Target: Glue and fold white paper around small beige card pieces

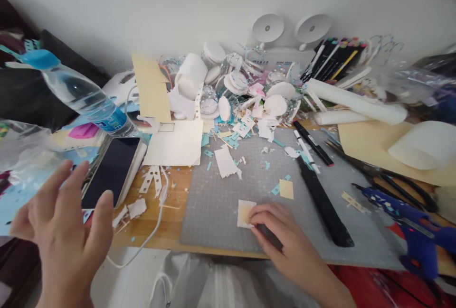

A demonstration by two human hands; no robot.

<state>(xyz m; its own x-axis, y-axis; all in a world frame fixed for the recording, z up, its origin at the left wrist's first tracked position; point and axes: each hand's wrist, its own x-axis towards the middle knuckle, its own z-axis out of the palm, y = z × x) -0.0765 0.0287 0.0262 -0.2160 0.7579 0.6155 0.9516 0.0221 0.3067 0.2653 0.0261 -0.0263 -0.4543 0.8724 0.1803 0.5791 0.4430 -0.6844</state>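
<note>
Right hand (281, 234) fingers pressed on paper square (245, 213), left hand (62, 225) spread, empty

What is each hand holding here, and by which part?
The right hand pins a small paper piece to the cutting mat, fingertips on its right edge. The left hand is open, holding nothing, beside the phone.

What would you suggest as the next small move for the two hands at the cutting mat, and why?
Probably bring the left hand across to steady the small tan-and-white paper piece. Only the right hand fingertips touch it, at its right edge, on the grey cutting mat, while the left hand hovers open over the phone, holding nothing.
</note>
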